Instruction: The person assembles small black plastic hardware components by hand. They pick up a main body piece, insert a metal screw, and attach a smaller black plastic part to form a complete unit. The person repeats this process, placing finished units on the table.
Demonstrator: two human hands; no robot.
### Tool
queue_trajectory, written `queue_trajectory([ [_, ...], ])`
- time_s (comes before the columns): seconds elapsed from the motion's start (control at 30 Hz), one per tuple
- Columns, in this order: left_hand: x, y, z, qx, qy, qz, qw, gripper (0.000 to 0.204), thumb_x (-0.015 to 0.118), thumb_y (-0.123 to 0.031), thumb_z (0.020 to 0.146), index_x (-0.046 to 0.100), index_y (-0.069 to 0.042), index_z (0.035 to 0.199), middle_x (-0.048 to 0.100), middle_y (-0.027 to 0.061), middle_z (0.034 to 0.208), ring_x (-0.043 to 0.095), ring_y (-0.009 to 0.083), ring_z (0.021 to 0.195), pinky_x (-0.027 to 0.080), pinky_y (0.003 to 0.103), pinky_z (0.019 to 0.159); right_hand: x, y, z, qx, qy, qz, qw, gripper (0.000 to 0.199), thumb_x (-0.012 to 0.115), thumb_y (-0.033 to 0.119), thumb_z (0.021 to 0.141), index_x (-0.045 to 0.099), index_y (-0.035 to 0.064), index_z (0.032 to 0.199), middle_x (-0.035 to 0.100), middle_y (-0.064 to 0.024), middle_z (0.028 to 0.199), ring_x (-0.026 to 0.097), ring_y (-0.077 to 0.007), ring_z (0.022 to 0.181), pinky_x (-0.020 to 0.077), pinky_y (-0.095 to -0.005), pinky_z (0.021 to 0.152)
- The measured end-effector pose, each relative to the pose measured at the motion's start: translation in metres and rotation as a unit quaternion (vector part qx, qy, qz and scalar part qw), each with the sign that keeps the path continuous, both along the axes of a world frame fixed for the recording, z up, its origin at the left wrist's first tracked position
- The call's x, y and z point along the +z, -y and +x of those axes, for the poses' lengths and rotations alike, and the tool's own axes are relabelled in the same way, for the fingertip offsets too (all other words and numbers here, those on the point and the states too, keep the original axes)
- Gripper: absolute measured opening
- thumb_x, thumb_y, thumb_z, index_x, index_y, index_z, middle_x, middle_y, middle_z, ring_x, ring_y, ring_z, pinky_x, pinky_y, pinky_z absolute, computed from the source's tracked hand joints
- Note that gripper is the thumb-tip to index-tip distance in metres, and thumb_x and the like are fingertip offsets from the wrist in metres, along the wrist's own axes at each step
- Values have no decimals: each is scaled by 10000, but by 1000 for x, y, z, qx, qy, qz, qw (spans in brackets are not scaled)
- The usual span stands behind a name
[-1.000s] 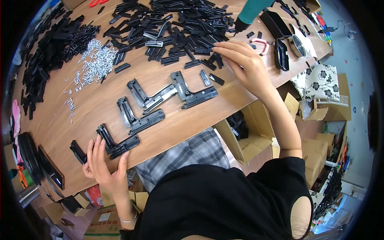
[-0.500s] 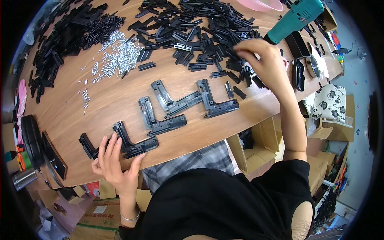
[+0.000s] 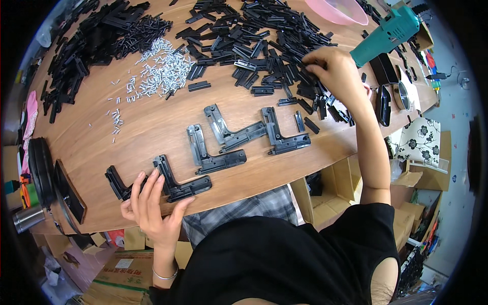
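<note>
My left hand rests at the table's front edge, fingers spread over two black L-shaped plastic housings. One housing lies by its thumb and fingertips; the other is partly hidden behind the fingers. Farther right are three more L-shaped housings, open sides up. My right hand reaches over the right end of a heap of small black bars. Its thumb and forefinger curl together; what lies between their tips cannot be made out. Two loose bars lie below that hand.
Silver screws lie heaped beside black parts at the far left. A teal power driver stands beyond my right hand, near a pink bowl and black trays. A phone and black case lie left.
The whole view has shifted slightly, so the tabletop things appear farther right. My right thumb and forefinger have drawn closer together over the heap. My left hand stays by the same housings.
</note>
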State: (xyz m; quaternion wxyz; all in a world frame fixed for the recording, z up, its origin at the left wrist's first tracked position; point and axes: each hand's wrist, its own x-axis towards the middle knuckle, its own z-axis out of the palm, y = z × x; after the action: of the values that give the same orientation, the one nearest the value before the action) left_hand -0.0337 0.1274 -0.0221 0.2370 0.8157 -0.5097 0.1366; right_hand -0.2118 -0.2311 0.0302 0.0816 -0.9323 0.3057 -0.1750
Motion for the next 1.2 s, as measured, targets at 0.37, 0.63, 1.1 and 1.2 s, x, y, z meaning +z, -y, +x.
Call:
queue_trajectory([
  [0.37,-1,0,1,-3,0,-3,1000,665,795,-456,604,612,-60,1107,646,28,1132,536,240,1146,250,375,919,5,-5,-8,-60,-24,-24,998,288,651,-10,699,647,17,985,651,-166,895,633,-317,843,494,-383,773],
  [0.63,1,2,-1,-1,-3,-2,1000,669,803,-450,594,618,-55,1100,654,35,1117,543,244,1134,256,376,910,4,-21,-28,12,1,-19,1000,173,600,-36,736,690,6,878,641,-136,846,618,-312,800,486,-366,749],
  [1.1,-1,1,-1,9,-7,-2,1000,654,810,-428,599,613,-68,1108,653,28,1122,528,247,1150,245,395,959,-9,0,3,-46,10,66,997,314,707,73,754,661,48,1063,648,-51,775,564,-104,638,471,-230,615],
  [1.2,-2,0,-1,7,-10,-9,1000,659,811,-426,598,610,-70,1116,653,26,1121,527,247,1152,249,398,952,-2,0,-2,-52,52,108,991,296,685,67,742,670,57,1038,663,-82,783,634,-149,692,507,-271,648],
])
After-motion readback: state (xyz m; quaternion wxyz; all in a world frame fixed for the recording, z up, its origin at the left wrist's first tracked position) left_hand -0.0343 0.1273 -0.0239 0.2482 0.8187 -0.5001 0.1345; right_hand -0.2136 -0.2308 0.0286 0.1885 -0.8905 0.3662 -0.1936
